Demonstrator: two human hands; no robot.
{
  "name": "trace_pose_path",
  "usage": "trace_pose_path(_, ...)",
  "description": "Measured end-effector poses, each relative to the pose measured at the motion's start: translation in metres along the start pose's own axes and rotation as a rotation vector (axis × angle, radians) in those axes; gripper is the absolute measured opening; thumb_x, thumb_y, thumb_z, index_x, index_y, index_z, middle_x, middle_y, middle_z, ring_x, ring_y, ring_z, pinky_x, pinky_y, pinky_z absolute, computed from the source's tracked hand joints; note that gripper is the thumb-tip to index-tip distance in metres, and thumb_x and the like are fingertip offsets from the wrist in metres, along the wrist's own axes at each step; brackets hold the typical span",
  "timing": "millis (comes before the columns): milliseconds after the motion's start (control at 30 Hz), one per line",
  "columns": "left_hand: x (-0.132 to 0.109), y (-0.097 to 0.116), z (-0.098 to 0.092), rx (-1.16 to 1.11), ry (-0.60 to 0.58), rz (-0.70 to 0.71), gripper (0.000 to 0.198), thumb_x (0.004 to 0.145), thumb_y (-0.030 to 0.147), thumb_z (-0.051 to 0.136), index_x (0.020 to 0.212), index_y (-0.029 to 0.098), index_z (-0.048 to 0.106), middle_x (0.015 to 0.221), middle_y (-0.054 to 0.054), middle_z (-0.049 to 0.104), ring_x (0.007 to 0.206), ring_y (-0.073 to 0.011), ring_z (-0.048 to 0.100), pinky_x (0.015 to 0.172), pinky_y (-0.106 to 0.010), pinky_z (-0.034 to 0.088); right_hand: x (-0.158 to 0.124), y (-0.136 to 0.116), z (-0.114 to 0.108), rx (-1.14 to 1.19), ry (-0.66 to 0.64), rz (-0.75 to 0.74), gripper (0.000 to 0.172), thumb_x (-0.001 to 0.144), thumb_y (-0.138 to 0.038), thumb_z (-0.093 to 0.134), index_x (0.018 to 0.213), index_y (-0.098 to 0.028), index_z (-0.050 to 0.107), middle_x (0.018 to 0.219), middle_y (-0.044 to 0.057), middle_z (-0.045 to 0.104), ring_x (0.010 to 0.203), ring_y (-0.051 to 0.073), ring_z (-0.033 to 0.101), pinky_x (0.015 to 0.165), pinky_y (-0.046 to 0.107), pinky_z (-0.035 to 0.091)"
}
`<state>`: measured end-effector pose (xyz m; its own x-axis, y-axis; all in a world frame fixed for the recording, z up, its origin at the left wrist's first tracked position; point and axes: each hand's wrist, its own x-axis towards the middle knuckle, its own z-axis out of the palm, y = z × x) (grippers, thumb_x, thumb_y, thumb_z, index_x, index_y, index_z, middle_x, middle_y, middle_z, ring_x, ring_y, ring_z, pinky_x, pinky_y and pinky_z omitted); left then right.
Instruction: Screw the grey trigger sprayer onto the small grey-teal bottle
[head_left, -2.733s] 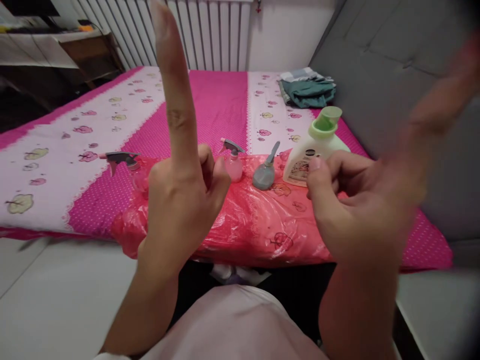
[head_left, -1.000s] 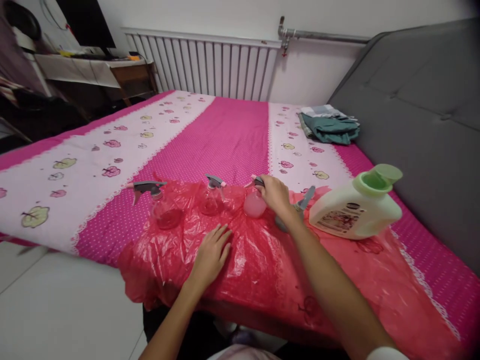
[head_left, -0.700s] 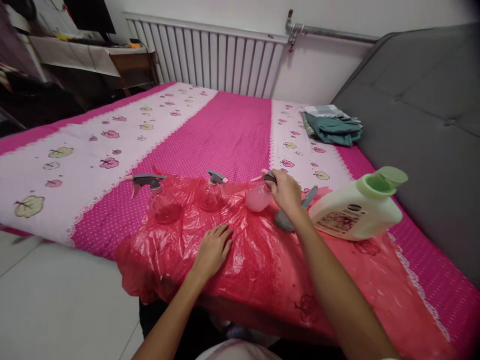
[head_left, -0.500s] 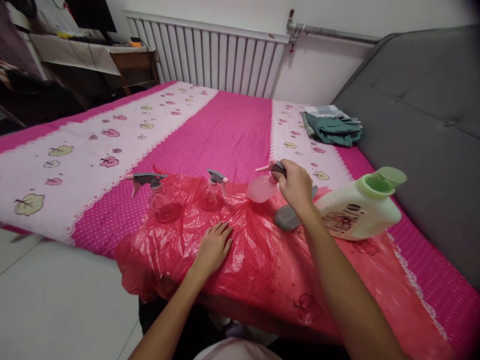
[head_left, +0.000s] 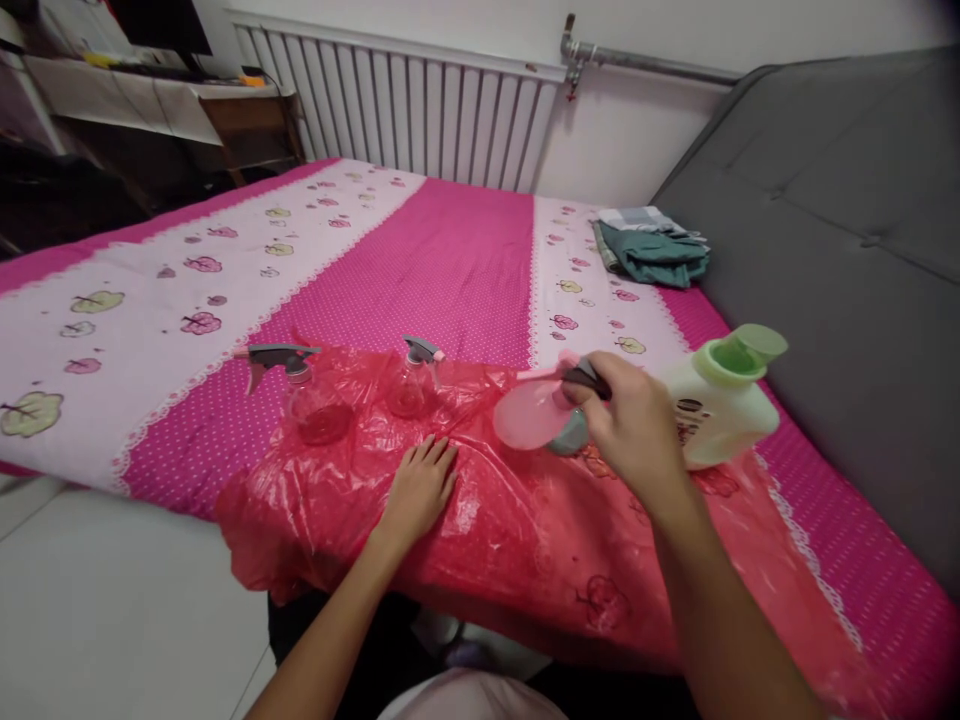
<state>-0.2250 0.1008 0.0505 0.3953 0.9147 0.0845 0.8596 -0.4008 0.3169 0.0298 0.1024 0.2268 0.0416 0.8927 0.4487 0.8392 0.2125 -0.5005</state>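
My right hand (head_left: pixel 626 415) is closed around the dark trigger head of a pink spray bottle (head_left: pixel 529 415), which it holds tilted above the red plastic sheet. Fingers stretched out, my left hand (head_left: pixel 421 480) lies flat on the red plastic sheet (head_left: pixel 495 530). Beyond it, a clear spray bottle (head_left: pixel 409 392) with a grey and pink head stands on the sheet. Farther left is a larger clear spray bottle (head_left: pixel 319 412). A grey object (head_left: pixel 571 435) is partly hidden behind the pink bottle and my right hand.
A large pale jug (head_left: pixel 731 410) with its green lid flipped up stands at the right. Folded clothes (head_left: pixel 652 250) lie near the grey headboard (head_left: pixel 840 200). The sheet covers the near part of a bed with a pink patterned cover (head_left: pixel 450 250). A radiator (head_left: pixel 412 100) lines the wall.
My right hand has brought the pink spray bottle nearer and tilted it, now partly in front of the grey object. My left hand stays flat on the sheet. The view has shifted slightly.
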Motion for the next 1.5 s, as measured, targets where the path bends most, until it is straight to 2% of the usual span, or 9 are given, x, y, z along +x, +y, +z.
trace_pose_path(133, 0.006, 0.008, -0.013, 0.004, 0.028, 0.027, 0.036, 0.103, 0.021, 0.046, 0.133, 0.014, 0.066, 0.141, -0.017, 0.067, 0.133, -0.0352, 0.059, 0.114, -0.056, 0.047, -0.046, 0.004, 0.007, 0.117, -0.072, 0.031, 0.013, 0.094, -0.025, 0.054, 0.094, -0.019, 0.065, 0.099, 0.002, 0.067, 0.092, 0.018, 0.06, 0.078, 0.027, 0.035)
trace_pose_path(233, 0.034, 0.016, -0.024, 0.013, 0.052, 0.058, 0.038, 0.104, 0.016, 0.041, 0.134, 0.017, 0.065, 0.142, -0.014, 0.065, 0.129, -0.0302, 0.06, 0.113, -0.049, 0.049, -0.07, 0.006, 0.016, 0.091, -0.096, 0.04, 0.013, 0.098, -0.025, 0.054, 0.095, -0.02, 0.066, 0.093, 0.001, 0.064, 0.089, 0.018, 0.058, 0.076, 0.027, 0.034)
trace_pose_path(367, 0.111, 0.028, -0.032, 0.043, 0.034, 0.1, 0.04, 0.102, 0.008, 0.043, 0.135, 0.017, 0.064, 0.139, -0.014, 0.065, 0.131, -0.0257, 0.06, 0.115, -0.042, 0.049, -0.082, 0.001, 0.027, 0.024, -0.104, 0.005, 0.015, 0.099, -0.018, 0.052, 0.094, -0.019, 0.065, 0.091, 0.002, 0.063, 0.088, 0.019, 0.055, 0.073, 0.029, 0.031)
trace_pose_path(500, 0.196, 0.037, -0.029, 0.101, -0.037, 0.098, 0.038, 0.1, 0.038, 0.066, 0.133, 0.019, 0.062, 0.138, -0.012, 0.063, 0.12, -0.0263, 0.065, 0.102, -0.05, 0.058, -0.084, -0.007, 0.036, 0.039, -0.124, -0.013, 0.02, 0.099, -0.01, 0.049, 0.092, -0.019, 0.065, 0.09, 0.003, 0.062, 0.086, 0.019, 0.053, 0.073, 0.03, 0.029)
trace_pose_path(667, 0.255, 0.037, -0.018, 0.154, -0.179, 0.097, 0.04, 0.1, 0.039, 0.067, 0.133, 0.017, 0.062, 0.134, -0.011, 0.065, 0.115, -0.0255, 0.067, 0.097, -0.048, 0.06, -0.084, -0.013, 0.042, 0.046, -0.145, 0.017, 0.017, 0.098, -0.007, 0.057, 0.086, -0.018, 0.063, 0.088, 0.001, 0.061, 0.084, 0.018, 0.051, 0.07, 0.031, 0.024)
trace_pose_path(800, 0.269, 0.03, -0.011, 0.161, -0.261, 0.104, 0.039, 0.1, 0.039, 0.067, 0.132, 0.018, 0.062, 0.134, -0.011, 0.065, 0.115, -0.0253, 0.067, 0.097, -0.048, 0.06, -0.081, -0.017, 0.043, 0.036, -0.199, 0.031, 0.018, 0.096, -0.005, 0.058, 0.087, -0.019, 0.063, 0.089, 0.001, 0.062, 0.086, 0.019, 0.051, 0.071, 0.031, 0.023)
trace_pose_path(1000, 0.273, 0.026, -0.009, 0.088, -0.229, 0.117, 0.04, 0.1, 0.039, 0.067, 0.133, 0.017, 0.062, 0.134, -0.011, 0.064, 0.115, -0.0256, 0.067, 0.097, -0.048, 0.06, -0.073, -0.024, 0.05, 0.052, -0.242, 0.021, 0.016, 0.095, -0.005, 0.061, 0.092, -0.02, 0.067, 0.09, 0.001, 0.061, 0.086, 0.018, 0.051, 0.072, 0.031, 0.024)
trace_pose_path(1400, 0.243, 0.025, -0.029, -0.198, -0.233, 0.278, 0.038, 0.1, 0.04, 0.067, 0.131, 0.017, 0.063, 0.13, -0.01, 0.066, 0.111, -0.0242, 0.068, 0.095, -0.046, 0.061, -0.074, -0.027, 0.055, 0.049, -0.279, 0.05, 0.011, 0.097, -0.009, 0.068, 0.094, -0.02, 0.069, 0.092, 0.0, 0.06, 0.087, 0.017, 0.051, 0.074, 0.032, 0.025)
trace_pose_path(1500, 0.241, 0.032, -0.037, -0.262, -0.19, 0.288, 0.037, 0.097, 0.034, 0.07, 0.129, 0.016, 0.063, 0.122, -0.01, 0.07, 0.113, -0.0265, 0.069, 0.104, -0.053, 0.056, -0.073, -0.03, 0.055, 0.028, -0.259, 0.049, 0.012, 0.098, -0.011, 0.067, 0.09, -0.019, 0.067, 0.09, 0.0, 0.061, 0.086, 0.018, 0.051, 0.072, 0.033, 0.025)
